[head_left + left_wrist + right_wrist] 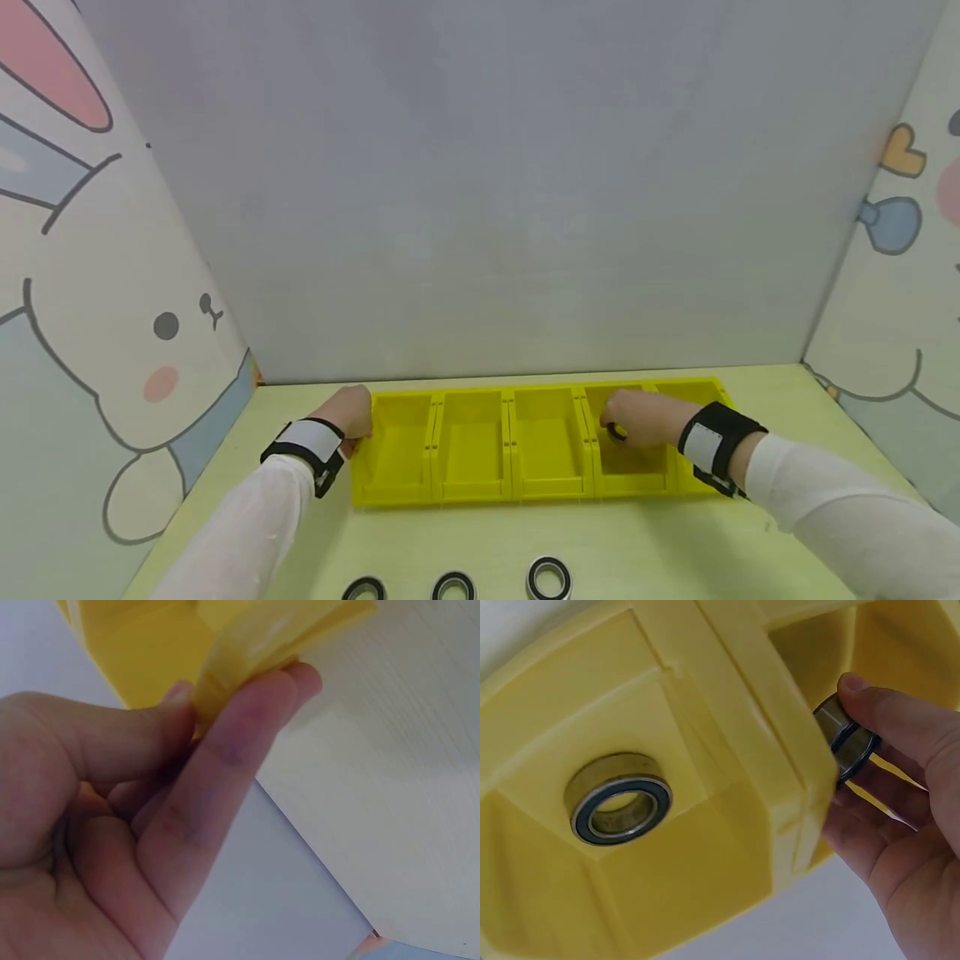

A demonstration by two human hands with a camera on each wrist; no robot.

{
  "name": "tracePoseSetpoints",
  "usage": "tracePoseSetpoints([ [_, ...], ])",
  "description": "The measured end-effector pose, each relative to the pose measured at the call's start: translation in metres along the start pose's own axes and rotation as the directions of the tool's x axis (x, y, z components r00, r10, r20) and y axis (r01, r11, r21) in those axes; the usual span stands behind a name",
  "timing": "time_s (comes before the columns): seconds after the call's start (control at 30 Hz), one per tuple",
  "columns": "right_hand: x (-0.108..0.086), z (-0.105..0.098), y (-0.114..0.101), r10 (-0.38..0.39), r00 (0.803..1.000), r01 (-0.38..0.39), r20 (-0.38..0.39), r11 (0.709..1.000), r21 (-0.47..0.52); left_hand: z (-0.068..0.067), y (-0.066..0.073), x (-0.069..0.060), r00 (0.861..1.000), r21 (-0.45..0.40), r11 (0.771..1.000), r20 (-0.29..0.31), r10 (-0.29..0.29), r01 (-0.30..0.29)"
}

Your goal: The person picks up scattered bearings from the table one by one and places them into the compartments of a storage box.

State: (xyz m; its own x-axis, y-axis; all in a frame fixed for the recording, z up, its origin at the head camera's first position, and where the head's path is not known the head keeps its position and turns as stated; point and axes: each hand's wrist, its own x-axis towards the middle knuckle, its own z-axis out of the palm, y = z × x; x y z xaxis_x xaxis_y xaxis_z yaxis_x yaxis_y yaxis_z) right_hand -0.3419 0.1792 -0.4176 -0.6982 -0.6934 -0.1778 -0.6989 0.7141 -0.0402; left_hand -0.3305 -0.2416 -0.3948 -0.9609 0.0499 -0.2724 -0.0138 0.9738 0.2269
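Note:
My left hand [347,414] pinches the left end wall of a yellow bin row [472,492] between thumb and fingers; close up, the left wrist view shows the yellow rim [247,652] in that pinch. Inside the fourth compartment from the left is my right hand [637,419], holding a ball bearing [617,432] between thumb and fingers. The right wrist view shows this bearing [853,754] tilted, partly hidden by the divider. Another bearing [620,799] lies in the neighbouring compartment, which my right wrist largely covers in the head view.
Three bearings, a left one [364,588], a middle one [453,586] and a right one [548,578], lie on the pale table [480,533] in front of the bins. A grey wall [480,208] stands behind, with cartoon-printed panels [112,333] at both sides.

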Motion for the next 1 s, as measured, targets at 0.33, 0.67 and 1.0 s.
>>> tracePoseSetpoints([
  [0.33, 0.010, 0.029, 0.003, 0.022, 0.999, -0.020, -0.042, 0.998, 0.054, 0.000, 0.001, -0.001, 1.000, 0.017, 1.000, -0.007, 0.001, -0.001],
  [0.67, 0.012, 0.036, 0.001, 0.075, 0.994, -0.067, -0.076, 0.992, 0.105, -0.001, 0.005, -0.004, 1.000, 0.012, 1.000, -0.013, -0.007, 0.007],
  [1.0, -0.014, -0.008, -0.030, 0.148, 0.983, -0.153, -0.111, 0.988, -0.031, 0.000, 0.003, -0.003, 1.000, -0.008, 1.000, -0.019, 0.007, -0.007],
])
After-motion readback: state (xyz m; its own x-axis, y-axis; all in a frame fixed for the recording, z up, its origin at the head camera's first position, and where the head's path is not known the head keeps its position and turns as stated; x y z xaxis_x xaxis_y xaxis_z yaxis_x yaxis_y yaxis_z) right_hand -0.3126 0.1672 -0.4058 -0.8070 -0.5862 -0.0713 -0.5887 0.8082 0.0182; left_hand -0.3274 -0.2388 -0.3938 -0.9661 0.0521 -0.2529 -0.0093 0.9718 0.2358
